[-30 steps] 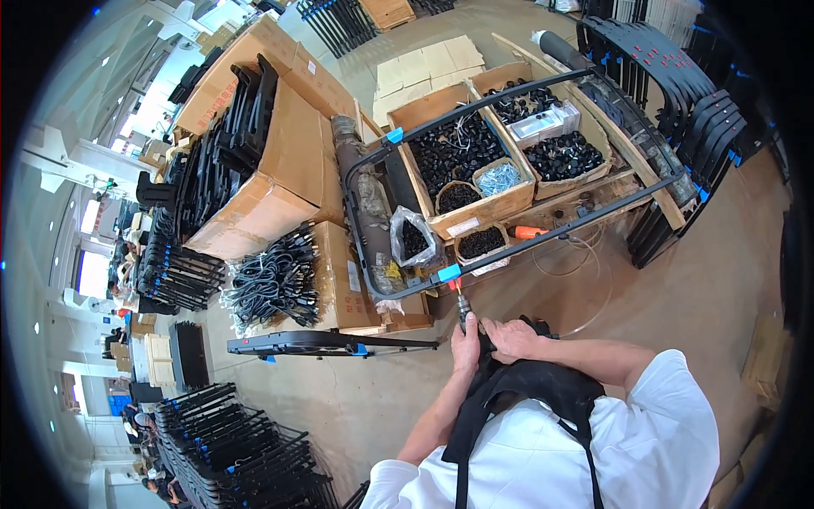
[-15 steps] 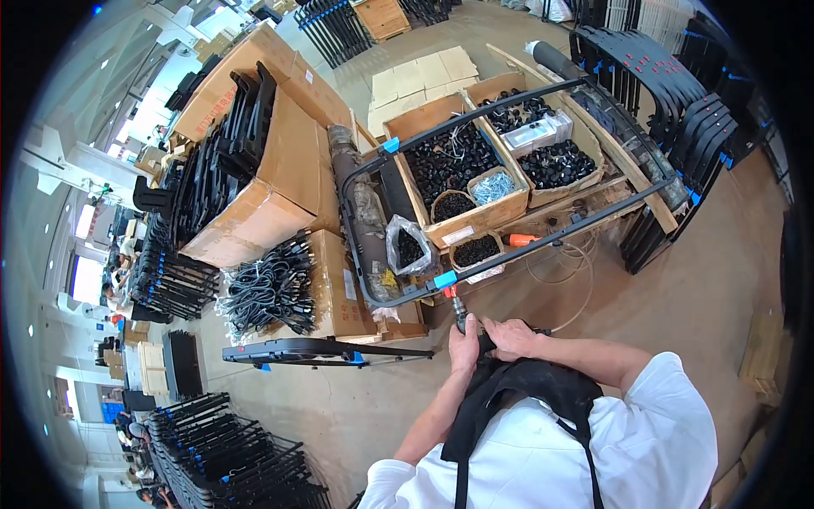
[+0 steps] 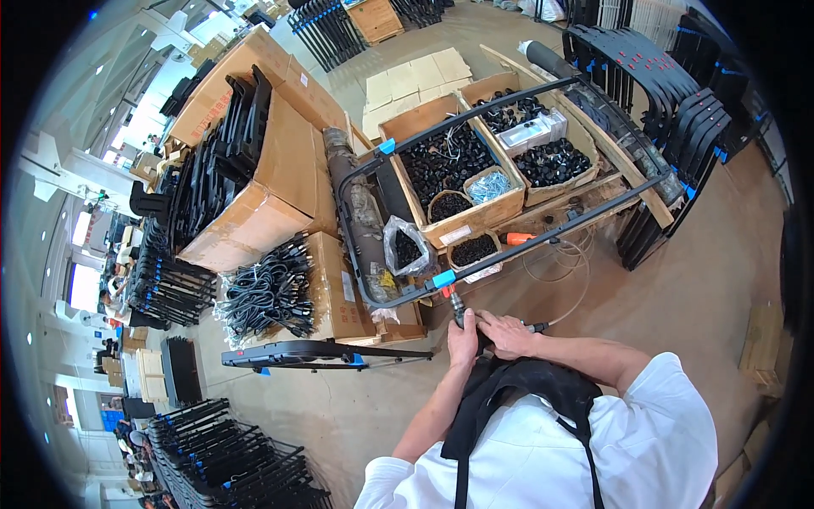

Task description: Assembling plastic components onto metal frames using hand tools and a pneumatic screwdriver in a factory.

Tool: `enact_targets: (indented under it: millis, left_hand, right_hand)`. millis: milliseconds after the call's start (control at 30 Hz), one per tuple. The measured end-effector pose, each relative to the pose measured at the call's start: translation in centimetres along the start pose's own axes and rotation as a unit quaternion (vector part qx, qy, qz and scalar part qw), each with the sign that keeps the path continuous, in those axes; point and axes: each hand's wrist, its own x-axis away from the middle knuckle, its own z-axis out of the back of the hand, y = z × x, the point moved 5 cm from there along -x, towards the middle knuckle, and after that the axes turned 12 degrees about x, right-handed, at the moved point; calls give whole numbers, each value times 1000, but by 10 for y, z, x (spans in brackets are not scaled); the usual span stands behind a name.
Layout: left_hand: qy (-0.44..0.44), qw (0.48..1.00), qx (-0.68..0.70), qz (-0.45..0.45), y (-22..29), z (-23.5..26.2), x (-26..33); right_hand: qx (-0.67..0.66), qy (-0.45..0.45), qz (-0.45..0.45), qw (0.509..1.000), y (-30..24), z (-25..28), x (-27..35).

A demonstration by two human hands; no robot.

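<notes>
Both my hands are closed round an air screwdriver (image 3: 459,307) in front of my chest. My left hand (image 3: 462,343) wraps its front part, and my right hand (image 3: 505,336) grips farther back, beside the hose fitting. Its body is mostly hidden by my fingers. The driver's nose, with a red piece at the tip, meets the near rail of a black tubular metal frame (image 3: 551,232), close to a blue tape wrap (image 3: 444,278). The frame lies across the workbench, around the parts boxes.
Inside the frame stand a wooden box (image 3: 472,220) of black parts, a bag (image 3: 407,248) and a small box of black screws (image 3: 475,250). An orange-handled tool (image 3: 518,238) lies nearby. An air hose (image 3: 585,284) loops at right. Cartons (image 3: 246,222) and a cable bundle (image 3: 270,288) stand left.
The view has shifted slightly. Both hands stay on the screwdriver, its tip still at the near rail by the blue tape; the right hand's fingers have moved slightly.
</notes>
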Motion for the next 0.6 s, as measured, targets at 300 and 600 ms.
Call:
enact_targets:
  millis: [300,600]
  left_hand:
    - [-33,999,29,21,-2,3,11]
    - [-105,990,77,60,-21,4,7]
  right_hand:
    - [-10,-32,-31,999,-7,0,8]
    - [7,-2,-39,999,-20,7,19]
